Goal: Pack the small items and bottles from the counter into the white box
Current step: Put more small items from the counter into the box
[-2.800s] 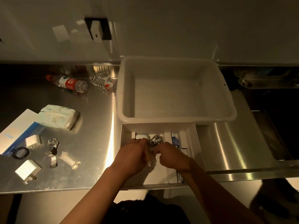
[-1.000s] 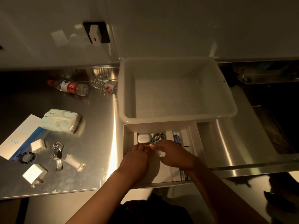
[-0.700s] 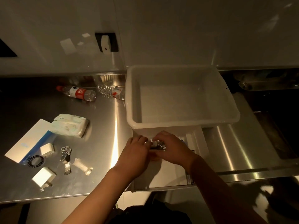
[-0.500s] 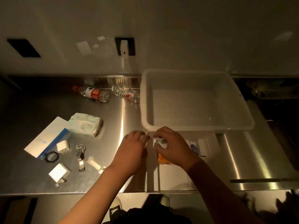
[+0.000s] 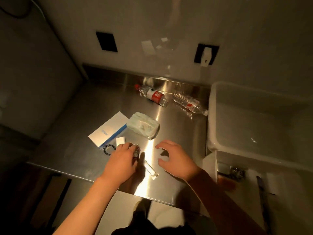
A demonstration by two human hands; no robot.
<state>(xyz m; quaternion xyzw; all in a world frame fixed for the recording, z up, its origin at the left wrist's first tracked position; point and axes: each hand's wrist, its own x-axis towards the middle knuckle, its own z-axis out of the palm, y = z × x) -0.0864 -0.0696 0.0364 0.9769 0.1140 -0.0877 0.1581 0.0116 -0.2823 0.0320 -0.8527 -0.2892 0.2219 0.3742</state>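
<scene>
My left hand [image 5: 121,164] reaches over the steel counter [image 5: 177,131] and its fingers curl round a metal watch [image 5: 136,150]. Just right of it, my right hand [image 5: 177,162] hovers with spread fingers and holds nothing. Between the two hands lies a small clear vial [image 5: 150,169]. A white charger [image 5: 120,140] and a black hair tie [image 5: 108,149] sit just beyond my left hand. Two water bottles [image 5: 152,95] [image 5: 189,104] lie at the back. The shallow white box [image 5: 217,165] at lower right holds a silver chain [image 5: 237,172] and an orange item [image 5: 226,181].
A wrapped tissue pack [image 5: 144,127] rests partly on a flat white-and-blue carton [image 5: 108,131]. A large white tub [image 5: 211,116] stands at the right, its near edge over the white box. The counter's front edge runs just below my hands.
Both hands left the white box and moved left onto the counter. My left hand now grips the watch. The view swung left, putting the tub and box at the right edge.
</scene>
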